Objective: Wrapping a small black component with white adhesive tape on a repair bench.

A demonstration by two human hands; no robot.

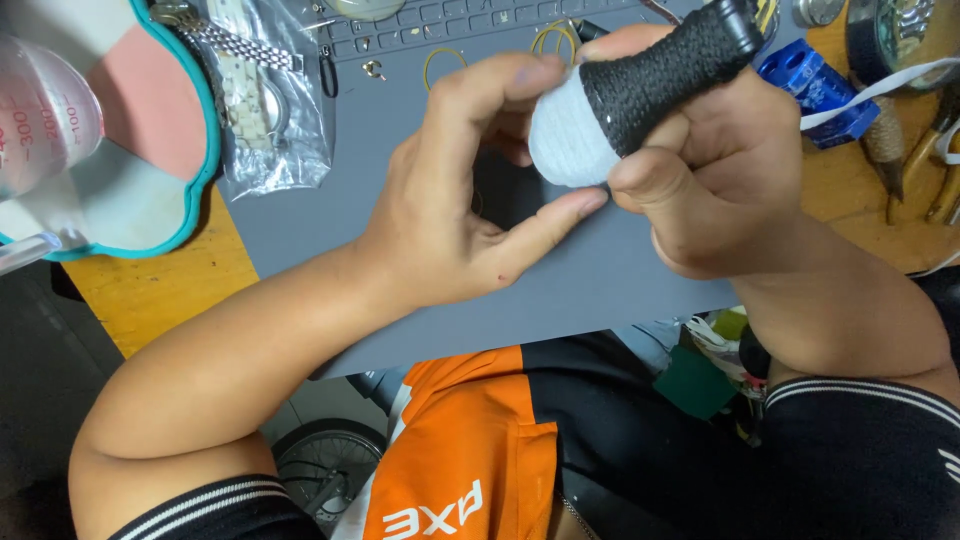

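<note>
Right hand (720, 170) is clenching a tool with a black textured handle (665, 75), fist closed round the lower part of the grip, thumb lying across the front. Handle's long axis is running diagonally, from frame centre up toward the upper right edge; its free end is pointing away from the body. At the lower, near end the handle is meeting a white rounded head (565, 140), which looks fibrous or cloth-wrapped; material cannot be confirmed.

Left hand (470, 190) is sitting just left of the white head, fingers curled into an open ring. Index finger is arching over the top of the head and touching it; thumb tip is pressing in from below. So the left hand is pinching the head lightly while the right hand is carrying the tool's weight. Head is lying between the two hands, slightly nearer the right fist.

Both hands are hovering over a grey mat (400, 280) spread on a yellow-orange table (170, 290).

Farther back: a clear bag holding a metal watch bracelet (265, 100) is lying at upper left, beside a teal-rimmed tray (205, 130). Yellow rubber bands (445, 60) are resting along the top centre. A blue cylinder (815, 85) is lying at upper right, just beyond the right hand.
</note>
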